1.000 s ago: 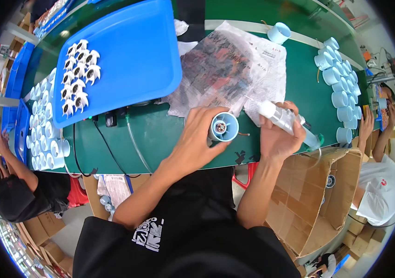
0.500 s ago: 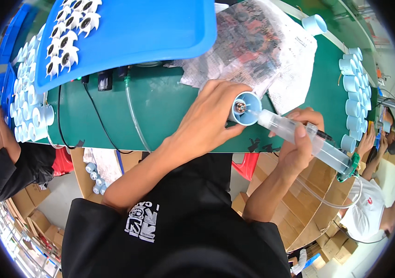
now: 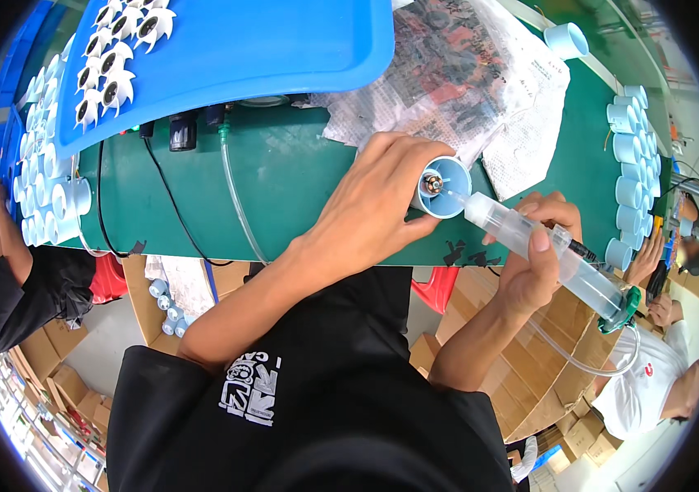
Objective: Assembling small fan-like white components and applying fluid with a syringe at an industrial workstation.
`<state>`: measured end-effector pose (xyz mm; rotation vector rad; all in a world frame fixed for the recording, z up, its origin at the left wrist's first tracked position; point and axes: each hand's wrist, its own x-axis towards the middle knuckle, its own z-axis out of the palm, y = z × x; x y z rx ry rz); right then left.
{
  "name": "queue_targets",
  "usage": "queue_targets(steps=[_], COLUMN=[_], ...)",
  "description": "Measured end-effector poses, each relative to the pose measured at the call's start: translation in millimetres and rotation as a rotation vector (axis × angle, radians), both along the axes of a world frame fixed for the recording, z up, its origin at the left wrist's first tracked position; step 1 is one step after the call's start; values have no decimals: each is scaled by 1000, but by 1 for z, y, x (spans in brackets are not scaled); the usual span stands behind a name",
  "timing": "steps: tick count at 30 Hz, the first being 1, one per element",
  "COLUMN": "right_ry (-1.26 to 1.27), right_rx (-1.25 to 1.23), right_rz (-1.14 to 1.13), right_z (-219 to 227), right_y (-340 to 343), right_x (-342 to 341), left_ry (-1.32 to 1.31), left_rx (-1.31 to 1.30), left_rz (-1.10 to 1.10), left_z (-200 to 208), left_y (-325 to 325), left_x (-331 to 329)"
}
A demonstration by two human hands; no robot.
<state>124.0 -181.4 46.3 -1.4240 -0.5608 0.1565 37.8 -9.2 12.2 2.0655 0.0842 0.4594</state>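
Observation:
My left hand (image 3: 378, 193) is closed around a light blue plastic cup-shaped housing (image 3: 458, 174), its open end turned up and to the right. Inside it shows a small round metal part (image 3: 433, 184) with copper-coloured bits. My right hand (image 3: 542, 246) grips a clear dispensing syringe (image 3: 504, 230) by the barrel. The syringe's thin tip reaches into the housing's opening, close beside the metal part; whether they touch I cannot tell. A green cap (image 3: 622, 310) with a clear hose closes the syringe's rear end.
A blue tray (image 3: 284, 57) holding several white finned wheels (image 3: 117, 88) stands at the far left. Beside it lies stained newspaper (image 3: 448, 82). Light blue housings line both the left (image 3: 46, 197) and right (image 3: 628, 156) sides of the green table (image 3: 284, 164). Co-workers sit at both sides.
Both hands, with the housing and syringe, have shifted slightly right in the view. The syringe tip stays at the housing's opening. A co-worker's hands on the right have moved.

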Motion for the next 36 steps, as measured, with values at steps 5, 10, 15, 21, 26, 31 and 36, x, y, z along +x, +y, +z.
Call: queue_targets(steps=[5,10,15,21,26,31,36], right_ry=[16,-40,-88,-120,-147,-10,-1], right_rx=[5,-45,-63,-98,-104,-60,-34], right_rz=[5,26,3,45,28,-57,-58], right_z=[0,-1,-3,-6,-10,-3,-3], right_y=[-1,-3,-7,-9,-12,-4,-3], right_x=[0,-1,2,6,6,-3,-4], left_ry=[-5,-10,-16,-4,9,32,39], left_rx=[11,13,12,24,10,16,13], left_rz=[-2,-1,-2,5,-5,-9,-5], left_z=[0,0,0,2,3,5,5], left_y=[0,1,0,0,0,0,0], left_x=[0,0,1,1,1,0,1])
